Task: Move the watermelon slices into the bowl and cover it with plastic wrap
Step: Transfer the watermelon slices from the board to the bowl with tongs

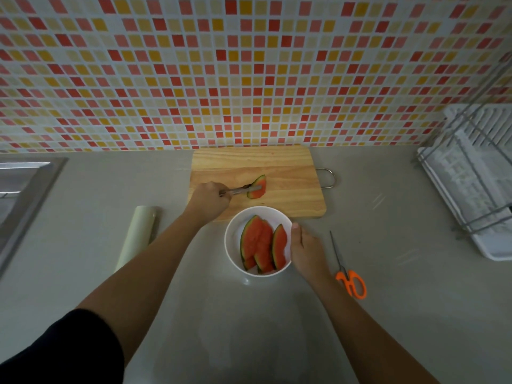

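A white bowl [231,245] stands on the grey counter just in front of the wooden cutting board [291,173]. Three watermelon slices [261,245] lie inside it. My right hand [304,249] grips the bowl's right rim. One more watermelon slice [260,193] rests on the board. My left hand [211,198] holds metal tongs [238,190] whose tips are closed on that slice. A roll of plastic wrap [135,239] lies on the counter to the left of my left arm.
Orange-handled scissors [349,275] lie right of the bowl. A white dish rack [476,184] with a wire frame stands at the far right. A steel sink [19,195] is at the left edge. A tiled wall backs the counter.
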Demonstrator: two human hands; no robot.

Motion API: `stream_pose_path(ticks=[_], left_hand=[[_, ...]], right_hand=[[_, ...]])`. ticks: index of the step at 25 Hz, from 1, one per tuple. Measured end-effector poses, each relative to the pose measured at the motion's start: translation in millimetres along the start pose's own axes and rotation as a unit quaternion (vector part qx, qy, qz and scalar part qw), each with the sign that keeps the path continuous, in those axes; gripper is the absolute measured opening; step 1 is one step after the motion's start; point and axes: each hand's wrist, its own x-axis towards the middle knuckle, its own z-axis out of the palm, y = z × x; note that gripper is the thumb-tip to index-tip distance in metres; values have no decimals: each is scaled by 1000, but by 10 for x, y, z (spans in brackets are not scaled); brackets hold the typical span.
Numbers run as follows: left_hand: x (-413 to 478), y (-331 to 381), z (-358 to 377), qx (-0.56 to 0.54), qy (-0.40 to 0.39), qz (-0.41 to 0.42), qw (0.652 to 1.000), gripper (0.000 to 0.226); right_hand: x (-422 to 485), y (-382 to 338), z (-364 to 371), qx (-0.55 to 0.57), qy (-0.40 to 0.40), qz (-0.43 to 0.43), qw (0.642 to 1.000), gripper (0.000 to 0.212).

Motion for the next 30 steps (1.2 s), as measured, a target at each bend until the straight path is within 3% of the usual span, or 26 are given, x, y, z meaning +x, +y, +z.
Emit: stream_pose_path(ticks=[5, 8, 11, 21, 26, 30], left_hand=[[-54, 23, 4, 7, -5, 20, 1000, 22], [-72, 17, 57, 81, -5, 65, 995, 30], [-138, -46, 102, 155, 25, 119, 980, 35], [-241, 67, 39, 213, 110, 252, 937, 19], [-198, 58, 39, 97, 124, 161, 974, 21], [-245, 95, -162, -98, 111, -22, 989, 15]], right_hand=[[6, -11, -18, -5, -3, -9, 1000, 46], [-5, -23, -21, -7, -5, -7, 1000, 47], [-2, -28, -23, -9, -2, -4, 1000, 48], [10, -21, -12, -6, 0, -5, 1000, 48], [12, -10, -15, -15, -3, -7, 1000, 50], [13, -14, -25, -17, -2, -13, 1000, 50]])
